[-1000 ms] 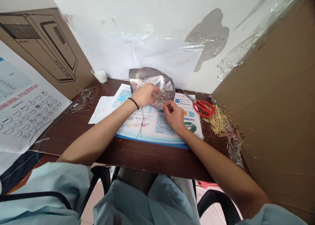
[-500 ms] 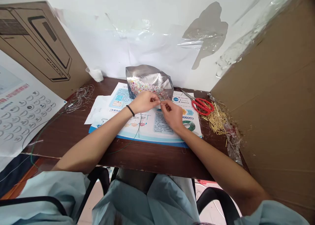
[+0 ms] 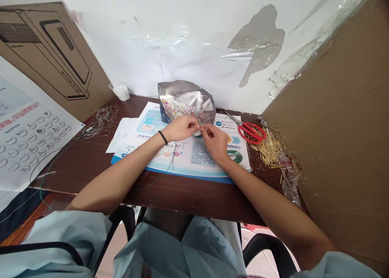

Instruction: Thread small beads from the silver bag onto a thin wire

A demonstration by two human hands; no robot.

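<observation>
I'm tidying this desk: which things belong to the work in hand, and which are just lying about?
In use: left hand, right hand, foil bag of beads, thin dark wire.
Lying about: red-handled scissors, brass pins, coiled wire.

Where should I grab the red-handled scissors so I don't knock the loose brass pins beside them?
Grip the red finger loops from above, coming in from the poster side. The loops lie flat and offer the widest hold, while the steel blades point away toward the foil bag. The brass pins crowd the loops' right side, so avoid reaching from there.
</observation>
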